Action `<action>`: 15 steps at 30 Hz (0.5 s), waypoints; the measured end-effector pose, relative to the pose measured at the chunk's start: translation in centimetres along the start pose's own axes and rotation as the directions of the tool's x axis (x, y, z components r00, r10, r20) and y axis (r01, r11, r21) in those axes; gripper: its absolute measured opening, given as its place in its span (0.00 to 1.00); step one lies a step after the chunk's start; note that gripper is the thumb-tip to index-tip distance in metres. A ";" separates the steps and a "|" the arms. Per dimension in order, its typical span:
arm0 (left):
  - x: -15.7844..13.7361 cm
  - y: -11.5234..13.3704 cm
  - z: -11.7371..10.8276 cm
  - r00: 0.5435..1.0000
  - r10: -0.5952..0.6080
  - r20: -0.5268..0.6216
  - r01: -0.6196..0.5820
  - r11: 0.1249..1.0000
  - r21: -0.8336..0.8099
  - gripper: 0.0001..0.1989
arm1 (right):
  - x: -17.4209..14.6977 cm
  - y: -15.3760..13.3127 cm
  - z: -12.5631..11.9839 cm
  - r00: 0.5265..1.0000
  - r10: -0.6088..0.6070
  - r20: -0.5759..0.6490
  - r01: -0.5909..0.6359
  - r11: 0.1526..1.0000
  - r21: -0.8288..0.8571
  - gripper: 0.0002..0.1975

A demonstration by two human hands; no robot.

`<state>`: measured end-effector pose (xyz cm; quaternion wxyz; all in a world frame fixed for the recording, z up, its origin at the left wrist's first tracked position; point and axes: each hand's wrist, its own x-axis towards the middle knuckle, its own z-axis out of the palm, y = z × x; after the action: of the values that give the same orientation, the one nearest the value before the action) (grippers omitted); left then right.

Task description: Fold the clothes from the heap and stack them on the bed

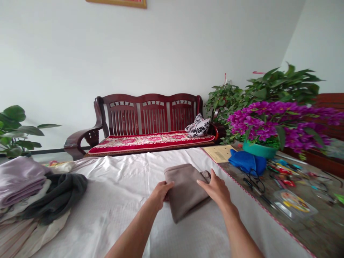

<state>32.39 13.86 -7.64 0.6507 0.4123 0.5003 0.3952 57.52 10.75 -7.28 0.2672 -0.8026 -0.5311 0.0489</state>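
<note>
A grey-brown folded garment point(185, 191) is between my two hands, tilted over the white cloth point(126, 215) that covers the table. My left hand point(161, 193) grips its left edge, the thumb on top and the fingers underneath. At the opposite edge my right hand point(216, 188) holds it, thumb pressed on the upper face near a small bunched bit of fabric. The fingers of both hands are partly hidden. Which kind of garment it is cannot be made out.
Piled clothes point(24, 182), with a dark grey garment point(57, 195) among them, lie at the left. On the right stand purple flowers in a teal pot point(259, 149), a blue cloth item point(247, 163), cables and a clear plastic pack point(294, 204). A wooden bench point(150, 111) stands behind.
</note>
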 end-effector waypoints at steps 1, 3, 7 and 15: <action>-0.3 0.2 0.5 0.999 -0.012 0.045 0.013 1.000 -0.020 0.24 | 0.1 0.2 -0.2 0.996 0.051 0.067 -0.053 0.998 0.020 0.49; -1.1 0.3 1.6 0.997 0.014 0.079 -0.006 0.995 -0.097 0.21 | 0.5 0.7 -0.2 0.986 0.093 0.140 -0.104 0.992 0.077 0.49; -2.2 0.7 3.4 0.982 0.169 0.088 -0.150 0.970 -0.192 0.23 | 1.6 1.8 0.6 0.996 0.020 0.090 -0.048 0.948 0.314 0.45; -3.8 4.9 1.0 0.754 0.595 0.278 -0.654 0.715 0.245 0.13 | 1.4 0.7 -3.9 0.900 -0.341 0.272 0.040 0.685 0.727 0.30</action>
<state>32.14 11.84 -1.70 0.4424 0.6930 0.3287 0.4647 60.10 10.28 -3.99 0.4468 -0.5515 -0.5953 0.3765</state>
